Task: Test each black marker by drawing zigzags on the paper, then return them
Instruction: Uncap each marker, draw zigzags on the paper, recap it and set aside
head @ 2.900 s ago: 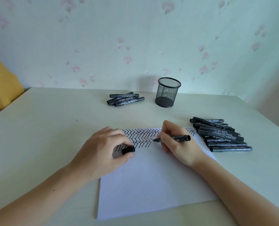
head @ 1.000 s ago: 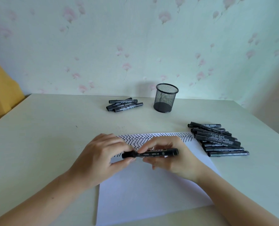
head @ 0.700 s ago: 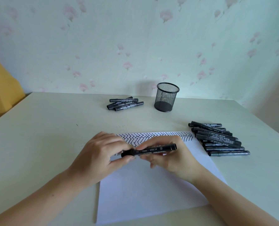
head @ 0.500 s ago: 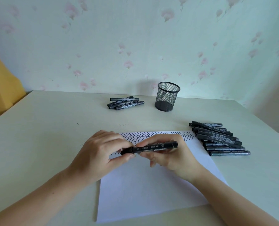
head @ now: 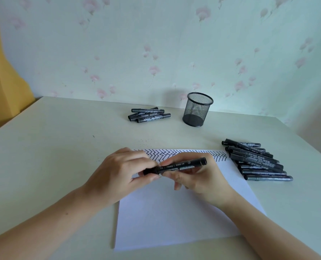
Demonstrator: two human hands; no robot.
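Both hands pinch one marker level over the paper: left hand on the cap end, right hand on the barrel. Zigzags just beyond. Small pile far beyond; bigger pile right, likely untested.

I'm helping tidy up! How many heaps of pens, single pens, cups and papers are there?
Heaps of pens: 2
Single pen: 1
Cup: 1
Paper: 1
Total: 5
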